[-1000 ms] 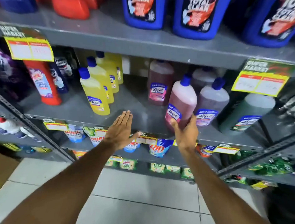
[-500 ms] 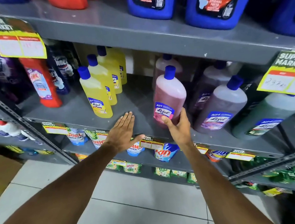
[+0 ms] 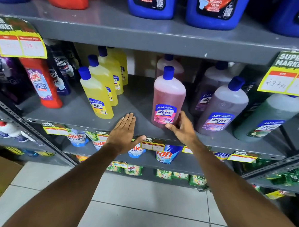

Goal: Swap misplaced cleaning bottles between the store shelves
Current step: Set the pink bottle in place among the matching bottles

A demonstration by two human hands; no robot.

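From the head camera, the right hand [image 3: 181, 129] sits just right of the frame's centre, its fingers [image 3: 170, 126] curled around the lower front of a pink bottle [image 3: 167, 98] with a blue cap, thumb against the label, holding it by its base. The pink bottle stands upright on the grey middle shelf [image 3: 127, 104], in front of a second pink bottle [image 3: 169, 66] further back. To its right, just beside it, lean purple bottles [image 3: 220, 106], and a green bottle [image 3: 268, 115] stands toward the right edge. The left hand [image 3: 124, 133] lies at the centre of the frame, flat and spread, fingers straight, palm down over the shelf's front edge, gripping nothing. Left of centre a row of yellow bottles [image 3: 96, 93] runs back into the shelf, well apart from the pink one. A red bottle [image 3: 43, 83] stands at the left. Blue jugs [image 3: 151, 7] line the upper shelf along the top of the frame, and yellow price tags [image 3: 19, 45] hang at upper left and right.
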